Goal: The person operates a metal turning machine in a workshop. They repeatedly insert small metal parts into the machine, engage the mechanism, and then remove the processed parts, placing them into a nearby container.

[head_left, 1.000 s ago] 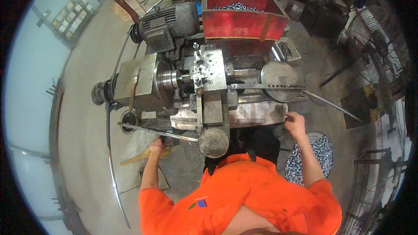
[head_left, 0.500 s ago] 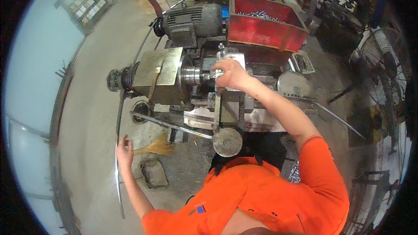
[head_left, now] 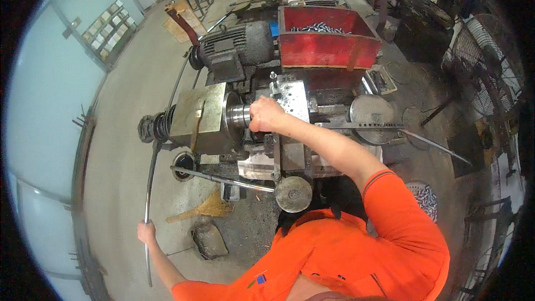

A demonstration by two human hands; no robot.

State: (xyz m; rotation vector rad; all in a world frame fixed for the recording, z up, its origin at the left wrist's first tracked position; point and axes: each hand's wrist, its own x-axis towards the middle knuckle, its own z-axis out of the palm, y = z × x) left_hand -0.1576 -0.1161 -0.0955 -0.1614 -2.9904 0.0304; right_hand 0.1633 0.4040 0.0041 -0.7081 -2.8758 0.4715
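My left hand is closed around a long steel bar, which slants down on the left from the pulley end of a small lathe. My right hand is at the lathe's spindle nose, fingers curled in; whatever they hold is hidden behind the hand. Left of it is the box-shaped headstock with its flat metal cover. A drilled bright tool block with an upright bolt stands just right of my right hand. Below, a lever rod runs to a round metal disc.
Behind the lathe are an electric motor and a red box holding small metal pieces. A straw broom and a dustpan-like scoop lie on the floor. At right are a basket of metal pieces and a large fan.
My left hand has moved down and closed on the long bar, which now hangs at a slightly different slant. My right hand has shifted left from the tool block to the spindle nose.
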